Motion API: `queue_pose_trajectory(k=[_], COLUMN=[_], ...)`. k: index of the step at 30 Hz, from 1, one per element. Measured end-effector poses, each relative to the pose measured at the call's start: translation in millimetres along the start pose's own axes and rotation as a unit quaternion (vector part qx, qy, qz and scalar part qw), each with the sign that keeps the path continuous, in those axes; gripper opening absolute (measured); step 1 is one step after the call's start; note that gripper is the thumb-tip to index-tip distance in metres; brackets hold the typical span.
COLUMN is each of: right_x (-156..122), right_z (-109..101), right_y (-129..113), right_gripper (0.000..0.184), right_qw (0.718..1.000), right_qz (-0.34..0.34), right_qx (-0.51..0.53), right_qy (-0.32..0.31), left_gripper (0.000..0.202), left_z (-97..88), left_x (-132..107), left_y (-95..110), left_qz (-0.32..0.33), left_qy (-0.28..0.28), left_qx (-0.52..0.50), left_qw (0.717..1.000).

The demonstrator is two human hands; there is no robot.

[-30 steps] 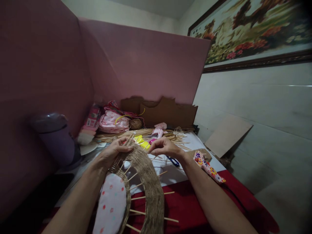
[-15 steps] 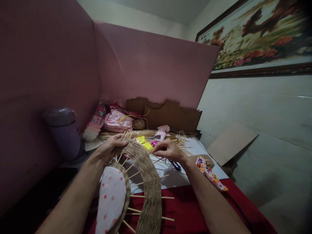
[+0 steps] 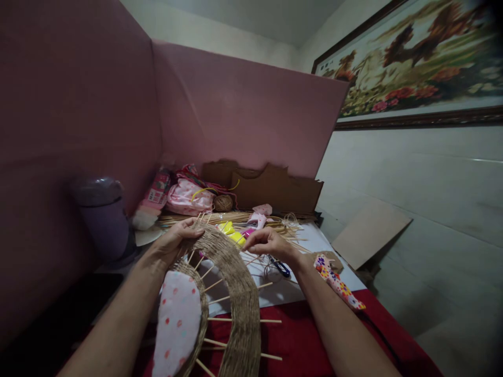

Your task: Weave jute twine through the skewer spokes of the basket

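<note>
Holding noted at the far edge of the workpiece. The left hand [image 3: 173, 243] lies over the top rim of the woven band [image 3: 240, 293], thumb on the near face and fingers curled behind, clamped on the weave. The right hand [image 3: 267, 242] sits just beside the same rim with its fingertips pinched together. What they pinch is too thin and dim to make out; a loose loop of twine [image 3: 271, 269] lies on the white sheet [image 3: 314, 238] just below that hand.

Position of the piece: the band arcs from the lower frame edge up to both hands, tilted off the red cloth [image 3: 306, 335]. Bare wooden spokes [image 3: 245, 320] run out through it, and a dotted fabric pad [image 3: 176, 324] sits at its hub.

Nearby: blue-handled scissors [image 3: 281, 267] close under the right wrist, a floral fabric strip [image 3: 338, 283] beside the right forearm, a stick bundle [image 3: 236, 216] and a twine ball [image 3: 223, 202] further back.

Risks, as judged:
- The spokes are thin. Sideways pull from the pinching hand could bend or snap one near the rim.
- Only the left hand clamps the band, so a slackened grip could let the outer rows loosen or slide along the spokes.
- The loose loop could snag on a spoke tip or on the scissors.
- Low light may hide a skipped spoke.
</note>
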State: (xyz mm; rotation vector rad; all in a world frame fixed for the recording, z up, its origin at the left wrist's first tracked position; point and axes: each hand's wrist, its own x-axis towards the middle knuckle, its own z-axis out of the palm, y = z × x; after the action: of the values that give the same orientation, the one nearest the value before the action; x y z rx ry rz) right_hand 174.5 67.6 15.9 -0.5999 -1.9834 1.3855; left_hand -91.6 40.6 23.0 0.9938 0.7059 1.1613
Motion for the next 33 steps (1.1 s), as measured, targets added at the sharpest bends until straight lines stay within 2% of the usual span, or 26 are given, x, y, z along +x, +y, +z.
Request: queue_pose_trajectory(k=[6, 11, 16, 22, 33], right_x=[0, 2, 2, 0, 1], right_z=[0, 5, 8, 2, 0], right_y=[10, 13, 13, 14, 1], right_gripper=[0.018, 0.017, 0.021, 0.024, 0.025], right_qw=[0.996, 0.993, 0.987, 0.982, 0.992], right_qz=[0.07, 0.085, 0.121, 0.167, 0.123], right_qx=[0.055, 0.081, 0.109, 0.09, -0.03], right_qy=[-0.018, -0.013, -0.002, -0.017, 0.02], left_gripper=[0.03, 0.031, 0.025, 0.022, 0.026], left_z=[0.5, -0.5, -5.5, -15.1, -17.2], left_x=[1, 0, 0, 5, 7], left_y=[0, 1, 3, 1, 0], left_qz=[0.012, 0.004, 0.01, 0.02, 0.031], left_qy=[0.009, 0.026, 0.071, 0.118, 0.157], left_qx=[-0.012, -0.012, -0.012, 0.002, 0.023], left_qw=[1.0, 1.0, 0.997, 0.993, 0.987])
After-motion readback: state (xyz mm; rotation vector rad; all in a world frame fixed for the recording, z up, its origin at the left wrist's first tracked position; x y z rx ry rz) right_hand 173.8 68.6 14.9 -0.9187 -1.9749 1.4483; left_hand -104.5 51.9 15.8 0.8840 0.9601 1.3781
